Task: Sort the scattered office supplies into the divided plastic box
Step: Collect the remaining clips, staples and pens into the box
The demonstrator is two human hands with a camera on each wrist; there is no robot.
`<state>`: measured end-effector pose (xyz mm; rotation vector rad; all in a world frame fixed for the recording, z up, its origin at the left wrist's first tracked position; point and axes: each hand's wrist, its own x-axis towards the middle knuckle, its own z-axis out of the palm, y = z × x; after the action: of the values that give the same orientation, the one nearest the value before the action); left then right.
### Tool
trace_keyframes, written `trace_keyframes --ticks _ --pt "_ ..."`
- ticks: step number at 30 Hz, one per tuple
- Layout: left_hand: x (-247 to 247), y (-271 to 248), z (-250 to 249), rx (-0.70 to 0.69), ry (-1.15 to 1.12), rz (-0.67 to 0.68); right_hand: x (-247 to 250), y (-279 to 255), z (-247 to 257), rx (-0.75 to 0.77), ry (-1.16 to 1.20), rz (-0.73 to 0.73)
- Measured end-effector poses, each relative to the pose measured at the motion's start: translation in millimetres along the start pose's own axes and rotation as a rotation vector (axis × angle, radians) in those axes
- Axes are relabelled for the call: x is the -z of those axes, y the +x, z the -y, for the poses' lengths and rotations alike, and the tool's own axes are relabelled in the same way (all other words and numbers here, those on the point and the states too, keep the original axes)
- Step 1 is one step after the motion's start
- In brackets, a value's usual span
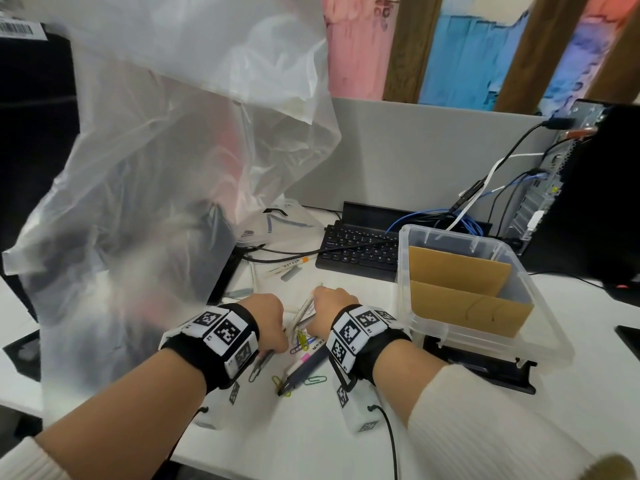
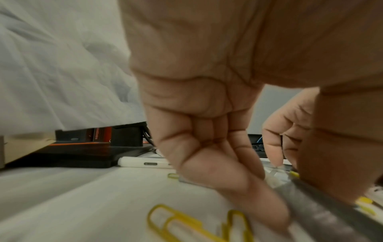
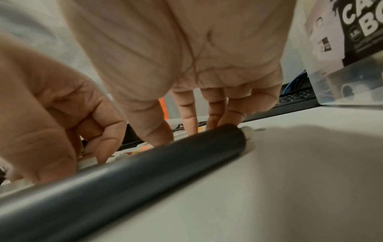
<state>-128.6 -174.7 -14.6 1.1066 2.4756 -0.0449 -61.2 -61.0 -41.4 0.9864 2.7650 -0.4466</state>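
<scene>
Office supplies lie scattered on the white desk [image 1: 346,438], and the largest thing over them is a crumpled translucent plastic sheet [image 1: 166,140] that hangs across the left half of the head view. To the right stands the divided plastic box [image 1: 550,344], clear-walled, with brown cardboard dividers [image 1: 460,271] upright inside it; no supplies show in its compartments. It sits well right of the pile. Behind it stand a black computer tower [image 1: 602,188] with cables plugged in and a black keyboard [image 1: 360,251].

Both forearms reach in from the bottom edge, each wrist wrapped in a black band with square printed markers. The left hand [image 1: 268,318] is down on the pile with its fingers curled; in the left wrist view its fingertips [image 2: 267,211] and thumb close on a grey pen [image 2: 323,211] that lies on the desk. The right hand [image 1: 330,306] is just beside it, fingers bent down, gripping a white marker [image 1: 304,308] whose far end sticks out past the knuckles. In the right wrist view its fingertips [image 3: 186,121] press among the pens behind a dark pen barrel [image 3: 145,173].

Between the wrists lies a dark pen with a pink band [image 1: 304,368], and around it coloured paper clips: yellow ones [image 1: 302,338], a green one [image 1: 316,380] and an olive one [image 1: 277,380]. More white markers [image 1: 287,266] lie farther back, near the keyboard.
</scene>
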Motion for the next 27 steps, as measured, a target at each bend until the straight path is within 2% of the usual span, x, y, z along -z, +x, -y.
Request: trace_keyframes --ticks 10,19,27 --pt "-3.5 1.5 2.0 -0.02 -0.041 -0.074 -7.8 2.9 -0.9 0.016 -0.009 -0.071" --pt "-1.2 8.4 12.3 -0.024 -0.135 -0.167 -1.7 9.5 -4.2 0.06 -0.082 0.032" --pt "-4.2 12.9 19.7 -0.025 -0.272 -0.259 -1.9 7.7 -6.7 0.087 -0.081 -0.022"
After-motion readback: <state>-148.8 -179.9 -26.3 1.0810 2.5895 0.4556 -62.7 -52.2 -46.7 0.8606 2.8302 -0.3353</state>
